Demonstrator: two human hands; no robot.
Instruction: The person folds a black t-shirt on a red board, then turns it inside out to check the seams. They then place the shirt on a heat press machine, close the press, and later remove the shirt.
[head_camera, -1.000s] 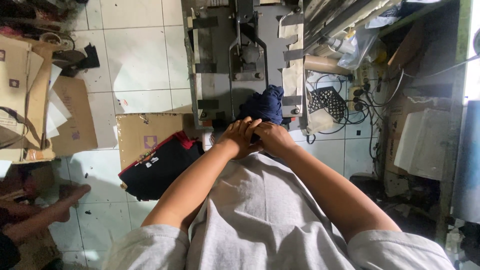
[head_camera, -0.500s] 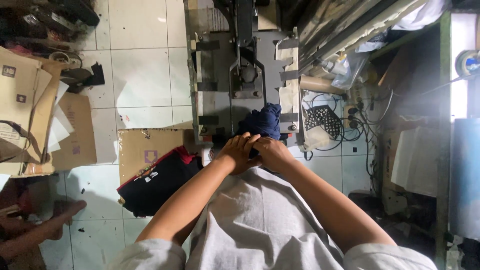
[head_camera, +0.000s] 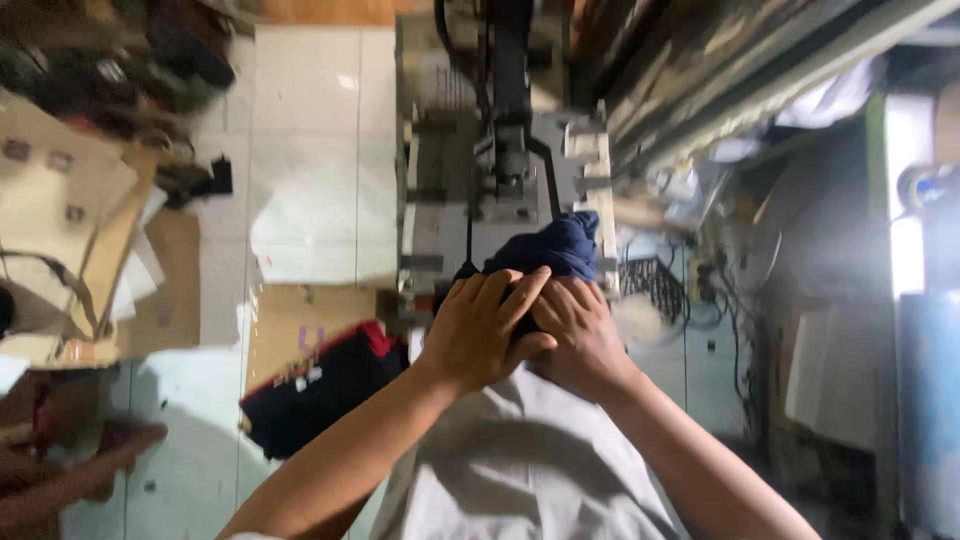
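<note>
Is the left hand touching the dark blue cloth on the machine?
Touching. In the head view the left hand lies over the dark blue cloth, fingertips pressed onto its near edge, with the right hand beside it.

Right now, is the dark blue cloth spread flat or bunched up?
Bunched up: the dark blue cloth sits in a rumpled heap on the machine, both hands pressing its near edge.

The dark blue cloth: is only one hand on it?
No, both the left hand and right hand press on the dark blue cloth.
</note>
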